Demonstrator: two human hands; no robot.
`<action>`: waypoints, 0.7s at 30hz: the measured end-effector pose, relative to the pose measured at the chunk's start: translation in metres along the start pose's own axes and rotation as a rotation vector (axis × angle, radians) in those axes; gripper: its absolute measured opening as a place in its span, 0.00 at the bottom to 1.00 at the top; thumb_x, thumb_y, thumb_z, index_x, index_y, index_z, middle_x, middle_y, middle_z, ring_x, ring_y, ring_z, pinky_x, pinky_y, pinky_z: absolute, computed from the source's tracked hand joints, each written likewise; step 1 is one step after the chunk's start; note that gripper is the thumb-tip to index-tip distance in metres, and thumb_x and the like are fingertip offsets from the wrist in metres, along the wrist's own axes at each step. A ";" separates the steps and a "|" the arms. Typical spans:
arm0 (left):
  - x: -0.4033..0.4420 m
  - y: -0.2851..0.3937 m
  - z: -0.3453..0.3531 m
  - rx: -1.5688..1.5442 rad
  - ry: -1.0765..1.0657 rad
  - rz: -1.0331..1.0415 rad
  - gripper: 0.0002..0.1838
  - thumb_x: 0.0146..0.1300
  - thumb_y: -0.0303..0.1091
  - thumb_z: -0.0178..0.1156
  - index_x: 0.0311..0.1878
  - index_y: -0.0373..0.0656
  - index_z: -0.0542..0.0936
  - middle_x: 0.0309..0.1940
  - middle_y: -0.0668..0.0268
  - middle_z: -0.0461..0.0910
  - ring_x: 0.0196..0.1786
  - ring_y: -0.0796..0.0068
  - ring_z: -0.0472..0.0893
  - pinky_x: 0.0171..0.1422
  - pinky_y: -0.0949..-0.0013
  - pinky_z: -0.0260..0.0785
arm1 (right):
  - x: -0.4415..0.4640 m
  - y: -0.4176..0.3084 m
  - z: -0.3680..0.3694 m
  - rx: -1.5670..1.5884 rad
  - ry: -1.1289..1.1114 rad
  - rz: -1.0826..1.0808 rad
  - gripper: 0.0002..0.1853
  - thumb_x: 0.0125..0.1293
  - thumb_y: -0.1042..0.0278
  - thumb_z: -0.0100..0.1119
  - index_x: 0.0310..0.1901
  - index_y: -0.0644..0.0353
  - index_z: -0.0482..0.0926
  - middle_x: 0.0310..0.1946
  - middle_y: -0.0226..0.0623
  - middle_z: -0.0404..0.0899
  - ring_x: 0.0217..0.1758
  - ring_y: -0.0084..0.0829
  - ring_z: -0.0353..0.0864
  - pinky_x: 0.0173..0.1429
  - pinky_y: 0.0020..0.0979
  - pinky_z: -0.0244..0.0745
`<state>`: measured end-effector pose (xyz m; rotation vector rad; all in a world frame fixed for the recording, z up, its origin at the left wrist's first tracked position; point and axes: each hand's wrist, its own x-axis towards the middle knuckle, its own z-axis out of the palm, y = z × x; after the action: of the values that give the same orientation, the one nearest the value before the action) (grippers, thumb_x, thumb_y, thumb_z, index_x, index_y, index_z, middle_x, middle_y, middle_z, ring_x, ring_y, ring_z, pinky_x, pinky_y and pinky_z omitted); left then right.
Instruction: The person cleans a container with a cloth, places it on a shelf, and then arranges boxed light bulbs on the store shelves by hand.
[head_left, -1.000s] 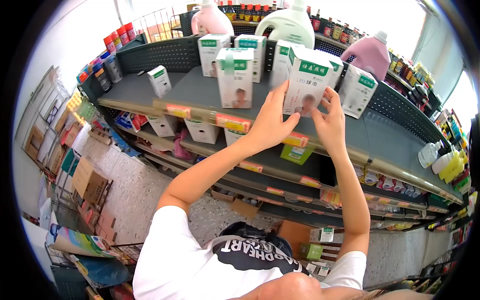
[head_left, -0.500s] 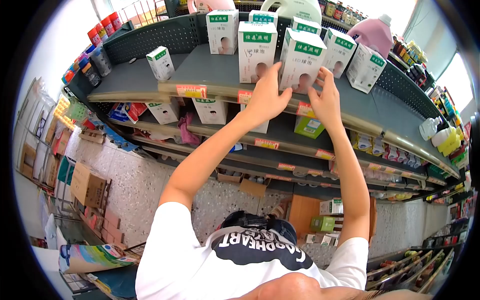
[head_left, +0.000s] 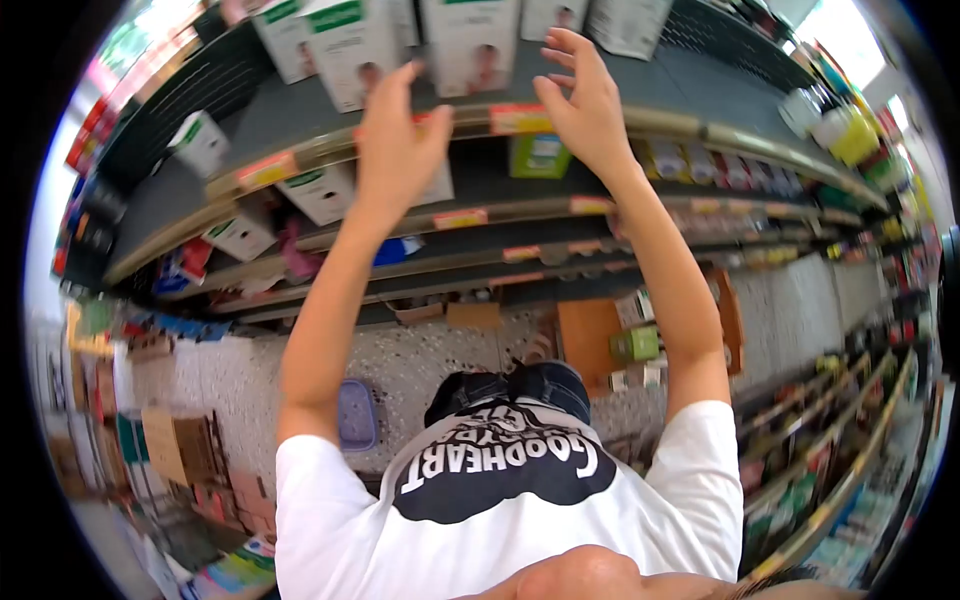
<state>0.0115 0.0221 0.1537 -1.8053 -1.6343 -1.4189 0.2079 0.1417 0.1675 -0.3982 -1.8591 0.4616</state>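
Note:
White and green LED bulb boxes stand upright on the top shelf at the upper edge of the view. My left hand [head_left: 400, 145] is at the shelf's front edge, open, its fingers near a bulb box [head_left: 340, 60]. The middle bulb box [head_left: 472, 50] stands between my two hands. On its other side my right hand [head_left: 585, 105] is open with fingers spread and nothing in it. A gap shows between each hand and the middle box. The upper parts of these boxes are cut off by the frame.
The grey shelf [head_left: 680, 95] curves away on both sides, with orange price tags along its edge. Below sit a green box [head_left: 540, 155] and other bulb boxes [head_left: 322, 192]. An orange-brown crate [head_left: 588, 345] with small boxes and a purple basin [head_left: 357, 415] are on the floor.
Both hands have drawn apart from the middle box, which stays on the shelf. My view has tilted down, so the boxes sit higher in it and the purple basin shows.

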 end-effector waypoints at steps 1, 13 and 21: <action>-0.002 0.010 -0.005 -0.023 -0.031 -0.022 0.24 0.63 0.31 0.63 0.62 0.36 0.73 0.58 0.51 0.76 0.62 0.56 0.76 0.67 0.62 0.66 | -0.009 -0.004 -0.013 -0.009 -0.006 0.007 0.25 0.60 0.80 0.59 0.61 0.63 0.69 0.56 0.45 0.75 0.58 0.40 0.79 0.54 0.35 0.79; -0.128 0.050 0.071 -0.500 -0.372 -0.313 0.16 0.62 0.25 0.61 0.54 0.39 0.79 0.58 0.54 0.77 0.61 0.58 0.76 0.67 0.61 0.65 | -0.268 0.009 -0.179 -0.089 0.368 0.742 0.19 0.67 0.83 0.52 0.60 0.64 0.71 0.57 0.38 0.75 0.58 0.29 0.79 0.53 0.27 0.77; -0.200 0.101 0.156 -0.702 -0.733 -0.505 0.15 0.63 0.25 0.60 0.53 0.39 0.79 0.55 0.58 0.78 0.59 0.60 0.78 0.62 0.62 0.70 | -0.406 -0.010 -0.232 -0.210 0.613 1.063 0.19 0.68 0.82 0.51 0.60 0.62 0.71 0.57 0.37 0.76 0.56 0.29 0.80 0.53 0.29 0.76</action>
<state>0.1995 0.0007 -0.0426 -2.6708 -2.2518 -1.8387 0.5564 -0.0361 -0.0887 -1.5064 -0.9766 0.7317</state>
